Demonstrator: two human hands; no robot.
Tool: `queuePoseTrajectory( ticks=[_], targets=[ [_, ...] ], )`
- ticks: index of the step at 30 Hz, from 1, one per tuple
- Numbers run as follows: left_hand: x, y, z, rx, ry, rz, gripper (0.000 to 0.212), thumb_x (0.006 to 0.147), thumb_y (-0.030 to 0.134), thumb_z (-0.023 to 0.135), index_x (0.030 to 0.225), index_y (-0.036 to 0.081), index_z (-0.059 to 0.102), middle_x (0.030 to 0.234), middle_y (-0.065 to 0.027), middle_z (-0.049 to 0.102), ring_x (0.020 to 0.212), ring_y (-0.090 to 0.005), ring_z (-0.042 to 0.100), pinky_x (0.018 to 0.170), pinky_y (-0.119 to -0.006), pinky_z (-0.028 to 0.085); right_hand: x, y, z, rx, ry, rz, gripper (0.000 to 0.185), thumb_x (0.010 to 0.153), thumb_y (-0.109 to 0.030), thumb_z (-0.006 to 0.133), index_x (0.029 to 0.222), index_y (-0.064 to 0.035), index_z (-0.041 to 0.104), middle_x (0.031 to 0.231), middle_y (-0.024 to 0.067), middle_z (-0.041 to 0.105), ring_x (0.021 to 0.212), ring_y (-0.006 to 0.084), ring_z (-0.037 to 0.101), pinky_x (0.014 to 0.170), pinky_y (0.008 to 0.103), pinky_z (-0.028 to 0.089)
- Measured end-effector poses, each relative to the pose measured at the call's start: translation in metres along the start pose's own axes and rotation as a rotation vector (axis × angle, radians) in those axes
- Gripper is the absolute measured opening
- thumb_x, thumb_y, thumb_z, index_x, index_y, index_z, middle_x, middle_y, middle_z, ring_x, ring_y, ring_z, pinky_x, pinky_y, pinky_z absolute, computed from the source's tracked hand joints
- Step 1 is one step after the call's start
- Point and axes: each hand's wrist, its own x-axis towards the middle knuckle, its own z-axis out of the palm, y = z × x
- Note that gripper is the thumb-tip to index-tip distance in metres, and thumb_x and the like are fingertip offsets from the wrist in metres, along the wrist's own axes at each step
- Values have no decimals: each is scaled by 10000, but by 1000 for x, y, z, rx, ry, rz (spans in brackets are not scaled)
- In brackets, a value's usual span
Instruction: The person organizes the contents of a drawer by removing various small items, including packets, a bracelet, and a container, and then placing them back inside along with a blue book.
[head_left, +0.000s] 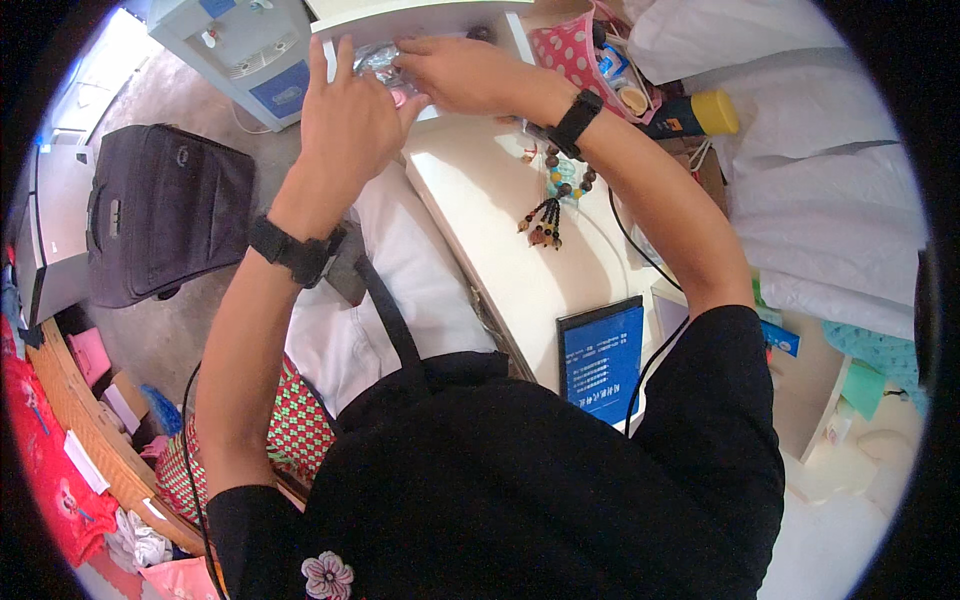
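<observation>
Both my hands are over an open white drawer (517, 39) at the top of the view. Under their fingers lies a crinkled clear plastic packet (377, 61), with something pink (398, 97) showing beside it. My right hand (469, 75) reaches in from the right, its fingertips bent onto the packet. My left hand (352, 124) has two fingers stretched over the drawer's left side and its thumb near the pink thing. Its palm side is hidden, so its grip is unclear. A dark round object (480, 34) sits at the back of the drawer.
The white desktop (480, 187) carries a tasselled bead bracelet (559, 187) and a blue printed board (602, 364). A pink polka-dot pouch (566, 49) and a yellow-capped bottle (709, 114) are at right. Leftward stand a water dispenser (247, 45) and a black suitcase (169, 217). A black cable (637, 232) passes my right arm.
</observation>
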Motion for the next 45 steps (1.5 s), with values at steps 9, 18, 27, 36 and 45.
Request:
queuePoseTrajectory(
  ticks=[9,18,27,36,45],
  targets=[
    [-7,-3,-6,15,-85,-20,756,1136,633,453,1219,-18,828,1215,-187,803,1520,-421,507,1329,-683,192,-19,10,-8,72,424,-142,352,1051,-148,685,1382,-30,712,1431,217,724,1158,423,748,1023,476,598],
    [-51,41,-49,-404,195,-34,376,910,217,772,1231,23,754,1365,-160,688,1413,-368,550,1211,-580,403,-164,-20,-29,57,290,457,342,984,-282,805,1190,-29,702,1109,174,771,903,407,759,784,485,606],
    [-86,94,-21,-762,-6,74,286,869,69,754,1151,25,734,1199,-127,730,1272,-332,633,1092,-486,501,-169,-23,15,-131,229,584,384,928,-298,872,1152,-22,726,1094,179,772,948,401,758,817,494,602],
    [-80,103,-23,-955,17,-113,289,948,113,771,1216,20,720,1227,-161,731,1219,-351,675,1052,-495,534,-181,-50,-16,112,470,558,149,1003,-160,771,1054,-20,764,921,139,773,787,264,750,711,389,584],
    [-66,106,-32,-1882,-338,-611,293,1081,184,771,1254,-49,734,1071,-135,819,934,-167,780,805,-313,613,-177,-69,-19,1025,331,576,165,1075,-163,763,1069,2,761,873,0,747,748,63,679,668,244,531]
  ],
)
